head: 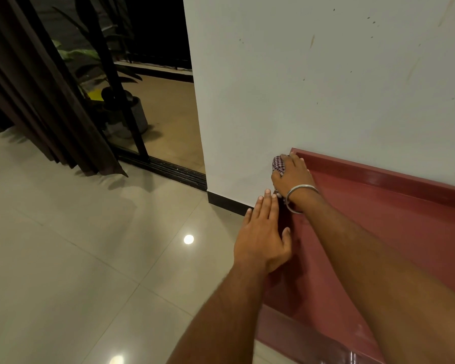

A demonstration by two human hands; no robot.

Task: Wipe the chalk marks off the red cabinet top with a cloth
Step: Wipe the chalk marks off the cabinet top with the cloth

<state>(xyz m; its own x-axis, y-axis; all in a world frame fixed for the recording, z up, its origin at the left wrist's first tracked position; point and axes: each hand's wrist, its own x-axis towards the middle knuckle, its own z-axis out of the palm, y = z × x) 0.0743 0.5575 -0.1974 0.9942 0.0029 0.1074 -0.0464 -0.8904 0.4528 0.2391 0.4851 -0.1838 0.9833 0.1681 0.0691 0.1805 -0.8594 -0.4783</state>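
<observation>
Checkered cloth [278, 164] (bunched) under right hand [292, 174] on cabinet top [378, 222].

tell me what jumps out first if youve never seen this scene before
The two hands at the left end of the red cabinet top draw the eye: the right hand presses a checked cloth into the far corner by the white wall, the left hand lies flat on the near edge. A silver bangle circles the right wrist.

The red cabinet top [378, 219] is lying glossy along the white wall, running toward four o'clock. The checked cloth [278, 164] is sitting bunched at its ten o'clock corner, overhanging the edge.
</observation>
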